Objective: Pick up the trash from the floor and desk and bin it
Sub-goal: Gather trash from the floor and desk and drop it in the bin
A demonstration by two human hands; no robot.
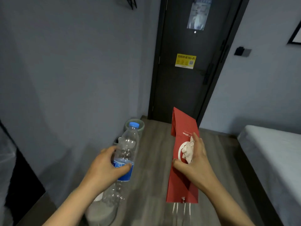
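Left hand (pixel 104 167) grasps a clear water bottle (pixel 125 154). Right hand (pixel 195 162) pinches a red paper bag (pixel 182 185) and crumpled tissue (pixel 188 150). A bin (pixel 141 123) stands far by the door (pixel 187 88).

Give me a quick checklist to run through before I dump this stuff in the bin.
1. Left hand grip on the water bottle: ok, fingers and thumb wrap round the label.
2. Blue cap on the bottle: ok.
3. Right hand grip on the red paper bag and crumpled tissue: ok, tissue pressed against the bag.
4. Bin in sight: ok, on the floor by the wall, left of the door, partly behind the bottle.
5. Hands over the bin: not ok, it stands farther ahead.
6. Room inside the bin: cannot tell, its inside is hidden.
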